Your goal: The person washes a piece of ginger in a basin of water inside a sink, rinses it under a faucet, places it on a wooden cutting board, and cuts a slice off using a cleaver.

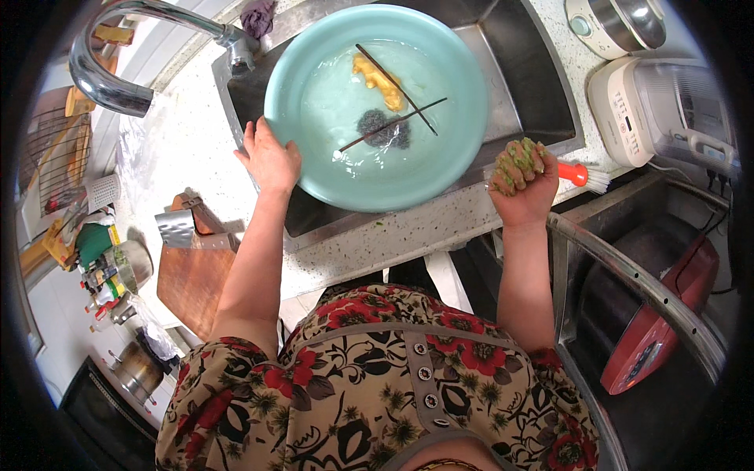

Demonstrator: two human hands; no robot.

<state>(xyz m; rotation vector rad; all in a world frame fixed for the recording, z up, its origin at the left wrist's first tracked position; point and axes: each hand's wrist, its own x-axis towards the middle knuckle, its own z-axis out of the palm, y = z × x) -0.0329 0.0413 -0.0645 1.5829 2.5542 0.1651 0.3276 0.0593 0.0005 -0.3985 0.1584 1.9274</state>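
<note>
My left hand rests with spread fingers on the left rim of a pale turquoise plastic basin, holding nothing. The basin holds clear water and sits over a steel sink. In it lie a knobbly yellow piece that looks like ginger root, two crossed dark chopsticks and a dark grey scouring ball. To the basin's right, above the counter edge, my right hand is curled, its fingers smeared with green pulp; whether something is inside the fist cannot be told. A brush with a red handle lies just beyond it.
A chrome faucet arches at upper left, near a purple cloth. A cleaver and wooden cutting board lie left of my forearm. White kitchen appliances stand right of the sink; below is a metal rack with a red-and-black appliance.
</note>
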